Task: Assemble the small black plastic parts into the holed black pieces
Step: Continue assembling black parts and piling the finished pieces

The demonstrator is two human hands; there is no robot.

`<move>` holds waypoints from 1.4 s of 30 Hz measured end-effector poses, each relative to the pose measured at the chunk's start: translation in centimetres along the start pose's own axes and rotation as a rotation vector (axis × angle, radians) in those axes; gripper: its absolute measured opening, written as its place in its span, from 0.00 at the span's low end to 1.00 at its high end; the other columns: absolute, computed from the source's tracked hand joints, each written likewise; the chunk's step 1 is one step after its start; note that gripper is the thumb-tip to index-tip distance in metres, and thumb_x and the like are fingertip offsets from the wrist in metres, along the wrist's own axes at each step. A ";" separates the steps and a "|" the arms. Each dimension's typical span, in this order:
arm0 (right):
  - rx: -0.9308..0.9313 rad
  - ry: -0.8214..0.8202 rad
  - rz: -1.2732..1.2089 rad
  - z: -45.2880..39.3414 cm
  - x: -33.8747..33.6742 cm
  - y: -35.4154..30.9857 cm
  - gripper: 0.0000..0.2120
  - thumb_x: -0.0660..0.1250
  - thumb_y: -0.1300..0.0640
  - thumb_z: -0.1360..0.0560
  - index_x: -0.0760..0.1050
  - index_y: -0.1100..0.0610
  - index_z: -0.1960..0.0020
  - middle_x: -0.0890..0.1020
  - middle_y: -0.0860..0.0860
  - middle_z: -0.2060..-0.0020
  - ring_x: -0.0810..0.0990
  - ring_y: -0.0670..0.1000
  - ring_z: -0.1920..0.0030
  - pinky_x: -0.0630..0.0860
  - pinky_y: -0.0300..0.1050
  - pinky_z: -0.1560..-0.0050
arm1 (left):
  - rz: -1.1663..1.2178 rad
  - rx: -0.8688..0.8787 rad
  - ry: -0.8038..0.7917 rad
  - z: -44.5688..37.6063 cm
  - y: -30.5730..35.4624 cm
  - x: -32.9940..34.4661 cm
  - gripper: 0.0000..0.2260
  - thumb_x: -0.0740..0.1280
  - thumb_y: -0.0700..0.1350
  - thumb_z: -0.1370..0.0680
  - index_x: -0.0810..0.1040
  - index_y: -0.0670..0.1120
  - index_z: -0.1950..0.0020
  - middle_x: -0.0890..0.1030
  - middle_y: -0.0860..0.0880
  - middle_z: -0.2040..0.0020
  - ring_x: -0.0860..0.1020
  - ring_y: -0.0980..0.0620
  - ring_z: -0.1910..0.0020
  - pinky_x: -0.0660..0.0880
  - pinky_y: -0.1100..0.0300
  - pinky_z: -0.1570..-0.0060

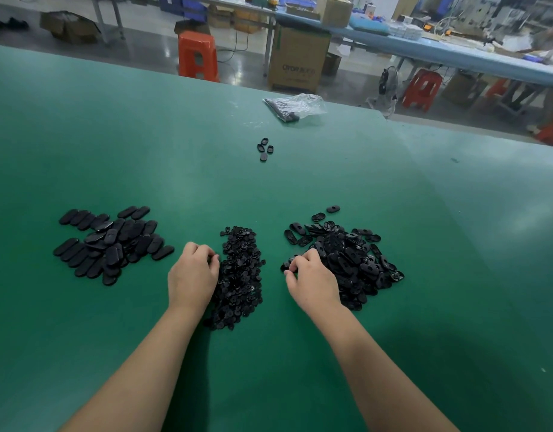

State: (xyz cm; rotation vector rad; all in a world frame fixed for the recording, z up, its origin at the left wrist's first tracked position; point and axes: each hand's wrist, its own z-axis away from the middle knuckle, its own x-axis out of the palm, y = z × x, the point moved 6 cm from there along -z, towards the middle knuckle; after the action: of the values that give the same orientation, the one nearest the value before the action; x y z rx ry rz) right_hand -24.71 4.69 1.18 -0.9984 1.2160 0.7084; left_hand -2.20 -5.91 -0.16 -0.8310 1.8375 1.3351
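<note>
On the green table (82,135), I judge these plastic bits light, stiff and slick, best pinched by their edges. Finished ovals (110,243) lie left; my left hand (192,274) curls into the small parts (241,275); my right hand (312,280) seemingly pinches one holed piece from its pile (350,260).

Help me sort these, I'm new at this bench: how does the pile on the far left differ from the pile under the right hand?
The left pile holds smooth, closed oval pieces; the right pile holds ovals with a hole showing in each. The left pile lies fairly flat, some pieces in rows, while the right pile is heaped and jumbled. No hand touches the left pile; the right hand pinches a piece at the right pile's edge. Both are black and lie on the green table.
</note>
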 end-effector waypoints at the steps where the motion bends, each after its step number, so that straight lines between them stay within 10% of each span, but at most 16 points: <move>1: -0.004 0.000 -0.003 0.1 0.0 0.0 0.12 0.63 0.47 0.17 0.77 0.55 0.44 0.70 0.50 0.45 0.74 0.50 0.62 0.68 0.42 0.62 | 0.003 -0.003 0.002 0.0 0.0 0.0 0.07 0.67 0.46 0.20 0.80 0.45 0.53 0.74 0.51 0.56 0.74 0.50 0.69 0.67 0.59 0.69; 42: 0.102 0.025 -0.148 -0.2 -0.9 0.5 0.10 0.69 0.51 0.20 0.74 0.52 0.40 0.78 0.48 0.46 0.80 0.51 0.53 0.76 0.46 0.55 | -0.006 -0.019 -0.017 -0.1 -0.2 0.2 0.07 0.67 0.48 0.19 0.80 0.46 0.53 0.74 0.51 0.55 0.74 0.51 0.68 0.67 0.59 0.70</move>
State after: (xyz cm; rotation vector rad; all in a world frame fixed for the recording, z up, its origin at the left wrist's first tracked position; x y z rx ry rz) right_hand -25.45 4.82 1.89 -1.0031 1.1750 0.5146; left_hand -2.12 -6.06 -0.39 -0.8320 1.8110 1.3533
